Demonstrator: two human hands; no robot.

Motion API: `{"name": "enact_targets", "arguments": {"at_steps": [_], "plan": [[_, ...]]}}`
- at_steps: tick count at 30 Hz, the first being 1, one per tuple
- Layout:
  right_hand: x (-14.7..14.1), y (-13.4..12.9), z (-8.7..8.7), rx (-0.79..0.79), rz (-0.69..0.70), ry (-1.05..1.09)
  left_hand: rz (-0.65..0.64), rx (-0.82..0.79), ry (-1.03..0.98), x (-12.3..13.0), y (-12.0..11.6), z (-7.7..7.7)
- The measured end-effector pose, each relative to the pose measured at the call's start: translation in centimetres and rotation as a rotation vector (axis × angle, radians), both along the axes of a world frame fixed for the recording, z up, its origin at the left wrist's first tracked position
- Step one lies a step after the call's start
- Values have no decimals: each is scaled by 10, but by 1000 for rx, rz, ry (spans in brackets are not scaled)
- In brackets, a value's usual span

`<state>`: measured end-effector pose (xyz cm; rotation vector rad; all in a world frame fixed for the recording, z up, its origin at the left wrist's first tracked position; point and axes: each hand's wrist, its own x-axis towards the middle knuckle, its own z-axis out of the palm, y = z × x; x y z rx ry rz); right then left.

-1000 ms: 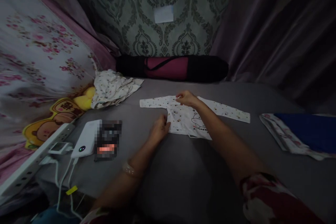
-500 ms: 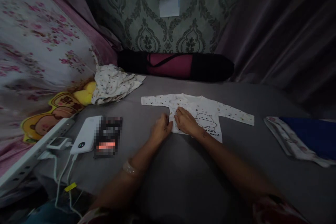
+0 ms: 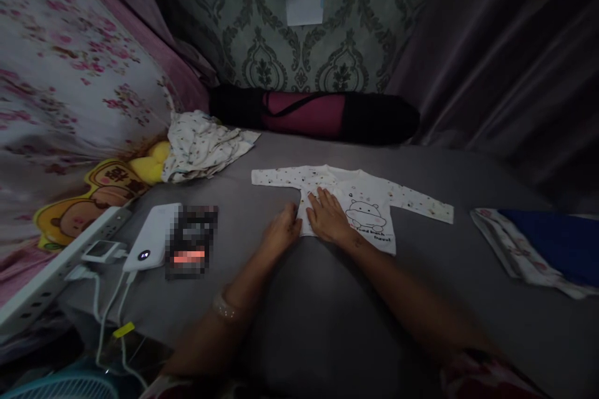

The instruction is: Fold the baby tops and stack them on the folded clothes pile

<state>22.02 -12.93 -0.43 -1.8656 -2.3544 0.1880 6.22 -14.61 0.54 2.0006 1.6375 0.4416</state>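
A small white long-sleeved shirt lies spread out on the grey surface, in front of the person; its sleeves stretch out to both sides, sprinkled with tiny dark and coloured prints; on its plain chest is a black-outlined cartoon animal with pink cheeks, black lettering beneath; the neckline faces the wall.

The right hand is open, palm down, fingers spread over the printed left part of the body; the left hand has curled fingers at the shirt's left side edge, though I cannot tell whether they pinch the cloth.

Beyond the shirt, a long black and magenta roll lies against the patterned wallpaper; at left are a crumpled printed cloth, a yellow plush, a white power bank and a power strip; at right lies folded blue and white fabric; a floral curtain and a dim purple curtain flank the surface.
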Motion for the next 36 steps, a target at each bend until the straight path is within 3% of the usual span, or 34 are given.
{"name": "enact_targets", "arguments": {"at_steps": [8,17,20,23,25,28,31,34,36], "plan": [[-3,-18,12,-10,73,-1,-14,26,17,-5,3,-3],[-11,-81,19,-107,252,85,9,23,-30,-5,8,-10],[-4,-97,31,-166,359,157,7,15,-45,-5,6,-8],[18,-96,44,-216,472,303,5,43,-1,-4,2,-4],[40,-83,44,-169,393,369,2,100,34,-2,-1,-1],[80,-54,28,40,57,242,-24,246,23,3,-5,1],[112,-31,2,38,-211,34,-203,372,-57,10,-6,-3],[123,-28,-13,15,-200,-65,-463,350,-94,14,-7,-9],[120,-35,-15,19,-157,-84,-543,270,-61,14,-7,-12]]}}
